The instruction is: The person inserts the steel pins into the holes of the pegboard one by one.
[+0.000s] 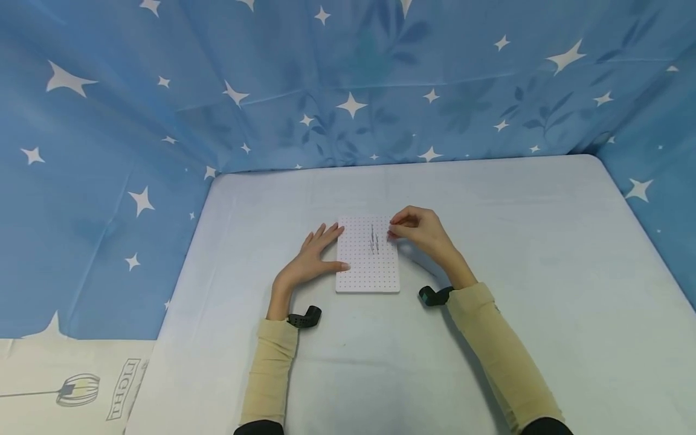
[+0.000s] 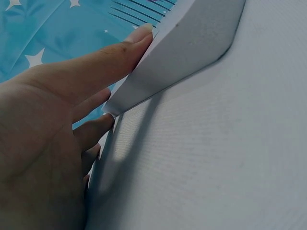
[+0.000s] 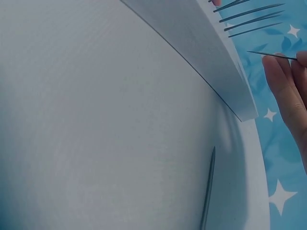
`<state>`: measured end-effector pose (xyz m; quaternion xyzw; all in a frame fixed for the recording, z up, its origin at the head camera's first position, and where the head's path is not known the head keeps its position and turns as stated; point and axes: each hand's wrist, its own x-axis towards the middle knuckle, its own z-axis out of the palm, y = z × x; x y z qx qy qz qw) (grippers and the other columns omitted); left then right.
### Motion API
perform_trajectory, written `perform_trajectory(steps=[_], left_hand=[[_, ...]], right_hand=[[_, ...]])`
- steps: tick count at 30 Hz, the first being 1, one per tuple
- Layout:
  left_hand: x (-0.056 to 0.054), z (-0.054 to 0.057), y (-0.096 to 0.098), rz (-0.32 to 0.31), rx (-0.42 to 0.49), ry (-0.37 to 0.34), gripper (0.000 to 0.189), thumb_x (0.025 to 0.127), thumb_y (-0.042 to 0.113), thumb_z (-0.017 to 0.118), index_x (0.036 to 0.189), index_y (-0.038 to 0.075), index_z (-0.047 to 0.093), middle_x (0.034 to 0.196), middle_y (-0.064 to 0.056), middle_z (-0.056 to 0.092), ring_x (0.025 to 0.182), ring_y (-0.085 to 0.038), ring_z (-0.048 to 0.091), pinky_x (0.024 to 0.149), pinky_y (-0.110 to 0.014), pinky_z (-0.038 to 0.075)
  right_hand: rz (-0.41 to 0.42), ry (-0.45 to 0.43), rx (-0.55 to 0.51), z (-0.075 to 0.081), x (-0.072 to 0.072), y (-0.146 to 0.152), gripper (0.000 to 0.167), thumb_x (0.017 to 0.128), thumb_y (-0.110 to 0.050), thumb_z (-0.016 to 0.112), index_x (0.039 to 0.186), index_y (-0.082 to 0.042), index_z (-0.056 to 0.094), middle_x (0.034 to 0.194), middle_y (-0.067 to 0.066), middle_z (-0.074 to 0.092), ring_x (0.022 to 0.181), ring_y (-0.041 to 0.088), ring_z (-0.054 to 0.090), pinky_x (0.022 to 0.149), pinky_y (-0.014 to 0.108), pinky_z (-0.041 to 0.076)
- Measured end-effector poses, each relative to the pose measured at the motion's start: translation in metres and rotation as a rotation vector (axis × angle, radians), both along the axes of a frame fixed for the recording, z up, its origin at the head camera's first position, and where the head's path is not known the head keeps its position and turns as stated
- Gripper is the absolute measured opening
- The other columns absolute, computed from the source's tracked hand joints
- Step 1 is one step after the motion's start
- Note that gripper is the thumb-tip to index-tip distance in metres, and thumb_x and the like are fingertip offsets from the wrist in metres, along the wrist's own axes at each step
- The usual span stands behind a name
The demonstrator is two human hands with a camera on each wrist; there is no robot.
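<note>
A white pegboard [image 1: 359, 280] with a grid of small holes lies on the table. Several thin dark needles [image 3: 252, 20] stand up from its holes, towards the right half of the board in the head view. My left hand [image 1: 311, 261] rests at the board's left edge, fingers spread and fairly straight, its thumb [image 2: 136, 40] on the top edge. Above the board's right edge, my right hand [image 1: 421, 231] pinches a single needle [image 3: 268, 54] between thumb and fingertips, its thin point sticking out towards the standing ones.
Another needle [image 3: 208, 189] lies on the white tablecloth [image 1: 522, 254] to the right of the board. A blue curtain with white stars [image 1: 348, 72] hangs behind and beside the table. Each wrist wears a black camera [image 1: 307, 318].
</note>
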<state>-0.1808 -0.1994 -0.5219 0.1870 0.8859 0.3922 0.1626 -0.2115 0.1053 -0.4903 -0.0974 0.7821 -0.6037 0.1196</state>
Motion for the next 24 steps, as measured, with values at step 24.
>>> perform_trajectory(steps=[24], left_hand=[[-0.001, 0.0, -0.002, -0.005, -0.01, 0.009, 0.093, 0.091, 0.039, 0.077, 0.165, 0.019, 0.025, 0.173, -0.001, 0.016, 0.162, -0.023, -0.005, 0.13, -0.046, -0.008]], right_hand=[[0.04, 0.089, 0.184, 0.004, -0.009, -0.019, 0.01, 0.095, -0.013, 0.072, 0.1, -0.005, 0.069, 0.098, 0.012, 0.076, 0.09, 0.022, 0.075, 0.081, 0.034, 0.057]])
